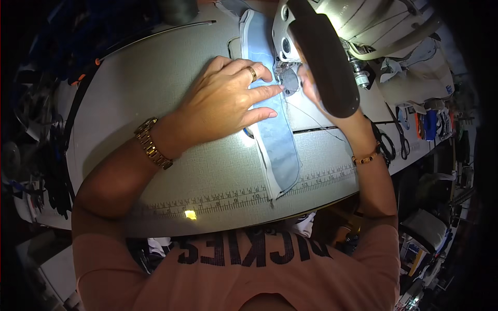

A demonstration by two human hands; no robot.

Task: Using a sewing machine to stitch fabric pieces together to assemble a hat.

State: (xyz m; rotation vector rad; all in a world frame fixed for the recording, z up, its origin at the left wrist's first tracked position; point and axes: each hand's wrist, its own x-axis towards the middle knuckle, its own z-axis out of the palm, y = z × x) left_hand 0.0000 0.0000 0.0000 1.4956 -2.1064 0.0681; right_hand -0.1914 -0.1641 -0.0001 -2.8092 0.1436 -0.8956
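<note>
This looks like a sewing workshop, though whether it is in a home or a business cannot be told; a white sewing machine [282, 32] stands toward one o'clock, with a blue fabric strip [283, 155] by its needle area; a measuring scale [218, 203] runs along the pale worktable [122, 98] near six o'clock; dark-handled scissors [403, 139] lie at three o'clock, and crumpled cloth [391, 70] sits at two; dim clutter crowds nine o'clock.

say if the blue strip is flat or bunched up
Flat: the strip stretches lengthwise under the left hand, its near end over the ruler.
</note>
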